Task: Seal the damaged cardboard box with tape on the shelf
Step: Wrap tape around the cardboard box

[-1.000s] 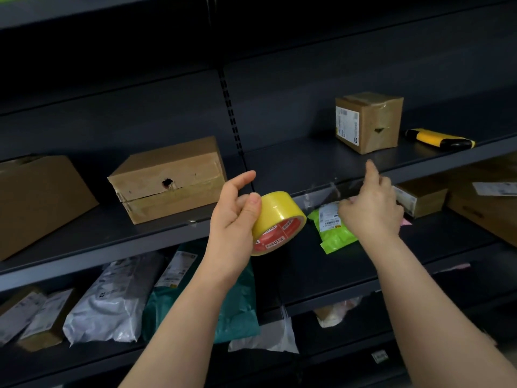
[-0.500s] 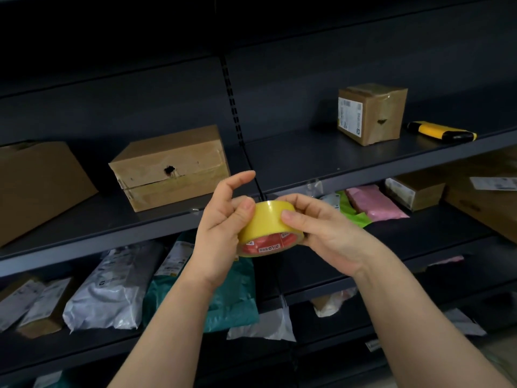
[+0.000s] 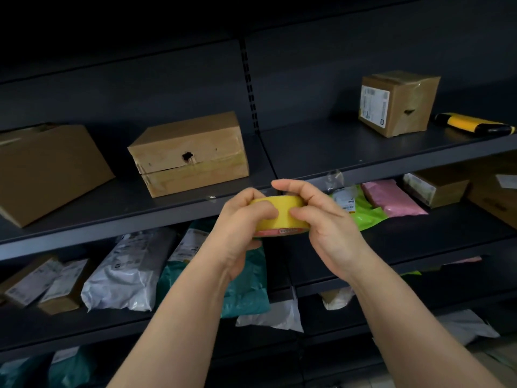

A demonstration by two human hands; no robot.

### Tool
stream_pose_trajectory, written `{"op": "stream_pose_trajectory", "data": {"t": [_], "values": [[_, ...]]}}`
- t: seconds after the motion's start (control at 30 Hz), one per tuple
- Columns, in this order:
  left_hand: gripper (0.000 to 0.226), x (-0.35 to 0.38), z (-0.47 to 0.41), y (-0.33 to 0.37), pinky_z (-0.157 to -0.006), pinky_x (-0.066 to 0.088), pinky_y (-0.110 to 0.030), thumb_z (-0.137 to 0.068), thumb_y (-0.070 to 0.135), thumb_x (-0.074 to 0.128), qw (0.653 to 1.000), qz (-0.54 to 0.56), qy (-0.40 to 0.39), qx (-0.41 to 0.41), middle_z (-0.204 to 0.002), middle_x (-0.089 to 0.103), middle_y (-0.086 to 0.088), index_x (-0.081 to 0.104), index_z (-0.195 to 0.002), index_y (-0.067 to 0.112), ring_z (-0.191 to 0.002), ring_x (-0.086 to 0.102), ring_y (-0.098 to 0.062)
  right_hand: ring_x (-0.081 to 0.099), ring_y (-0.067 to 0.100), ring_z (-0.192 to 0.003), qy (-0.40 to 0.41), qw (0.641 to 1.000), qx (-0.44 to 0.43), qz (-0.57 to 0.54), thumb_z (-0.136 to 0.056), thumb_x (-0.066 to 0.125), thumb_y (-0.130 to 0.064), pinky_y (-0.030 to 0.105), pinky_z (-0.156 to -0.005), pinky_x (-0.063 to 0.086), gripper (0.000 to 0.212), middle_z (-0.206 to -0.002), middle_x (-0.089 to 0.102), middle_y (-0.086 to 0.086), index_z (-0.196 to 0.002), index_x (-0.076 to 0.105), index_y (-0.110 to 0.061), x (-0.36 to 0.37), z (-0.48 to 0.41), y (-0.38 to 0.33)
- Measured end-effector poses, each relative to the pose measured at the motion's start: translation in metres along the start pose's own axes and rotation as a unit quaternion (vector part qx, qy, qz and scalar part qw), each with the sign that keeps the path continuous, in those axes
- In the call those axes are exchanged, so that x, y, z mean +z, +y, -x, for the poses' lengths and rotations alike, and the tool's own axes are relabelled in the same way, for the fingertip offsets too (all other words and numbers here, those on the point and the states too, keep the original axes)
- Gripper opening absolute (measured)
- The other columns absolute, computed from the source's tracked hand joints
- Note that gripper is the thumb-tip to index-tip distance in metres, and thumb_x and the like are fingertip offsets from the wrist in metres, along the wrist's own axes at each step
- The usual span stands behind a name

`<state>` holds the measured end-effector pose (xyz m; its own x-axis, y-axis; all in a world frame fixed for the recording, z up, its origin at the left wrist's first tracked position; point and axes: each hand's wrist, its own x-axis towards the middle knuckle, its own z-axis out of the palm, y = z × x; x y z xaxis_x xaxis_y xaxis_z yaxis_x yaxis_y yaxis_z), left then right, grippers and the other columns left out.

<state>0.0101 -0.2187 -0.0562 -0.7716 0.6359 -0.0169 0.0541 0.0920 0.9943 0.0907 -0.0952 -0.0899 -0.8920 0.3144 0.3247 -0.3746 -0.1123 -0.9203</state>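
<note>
A yellow tape roll (image 3: 281,217) with a red core label is held in front of the shelf edge by both hands. My left hand (image 3: 240,222) grips its left side, thumb on the outer band. My right hand (image 3: 324,219) grips its right side, thumb and fingers curled over the band. Behind, on the dark shelf (image 3: 321,152), lies a flat cardboard box (image 3: 190,155) with a dark hole in its front and a split seam. A smaller cube box (image 3: 398,103) with a white label and a puncture stands at the right.
A yellow and black tool (image 3: 472,127) lies right of the cube box. A large cardboard box (image 3: 47,172) leans at the far left. Lower shelves hold grey, teal, green and pink mailer bags and small boxes.
My right hand came back from the shelf edge and took hold of the roll. Both hands now hold it, tilted flatter and slightly higher.
</note>
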Motion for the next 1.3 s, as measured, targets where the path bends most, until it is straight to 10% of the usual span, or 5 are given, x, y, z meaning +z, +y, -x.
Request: {"op": "stream_pose_trajectory", "data": {"t": [0.33,0.57,1.3], "values": [[0.027,-0.007,-0.002,0.001,-0.078,0.035,-0.04,-0.059,0.009,0.059,0.998,0.028,-0.055,0.023,-0.113,0.054,0.004,0.054,-0.083,0.02,-0.093,0.05,-0.025,0.053,0.006,-0.086,0.037,0.998,-0.006,-0.042,-0.075,0.049,-0.011,0.018,-0.076,0.047,0.042,-0.09,0.054,-0.001,-0.108,0.07,-0.026,-0.004,-0.005,0.001],[0.021,-0.004,0.003,0.003,-0.077,0.037,-0.038,-0.064,0.014,0.061,0.998,0.044,-0.045,0.023,-0.093,0.053,-0.004,0.055,-0.083,0.021,-0.086,0.053,-0.023,0.052,0.002,-0.086,0.021,0.999,-0.02,0.016,-0.076,0.047,-0.013,0.015,-0.074,0.044,0.041,-0.088,0.056,-0.01,-0.107,0.067,-0.029,-0.001,-0.005,-0.006],[0.04,-0.015,0.018,-0.006,-0.079,0.034,-0.042,-0.05,-0.002,0.049,0.997,0.009,0.0,0.074,-0.116,0.06,-0.001,0.062,-0.08,0.021,-0.097,0.047,-0.027,0.051,0.003,-0.078,-0.018,0.999,-0.03,-0.018,-0.07,0.051,-0.005,0.017,-0.07,0.044,0.048,-0.081,0.053,-0.007,-0.114,0.062,-0.023,0.005,-0.005,-0.016]]}}
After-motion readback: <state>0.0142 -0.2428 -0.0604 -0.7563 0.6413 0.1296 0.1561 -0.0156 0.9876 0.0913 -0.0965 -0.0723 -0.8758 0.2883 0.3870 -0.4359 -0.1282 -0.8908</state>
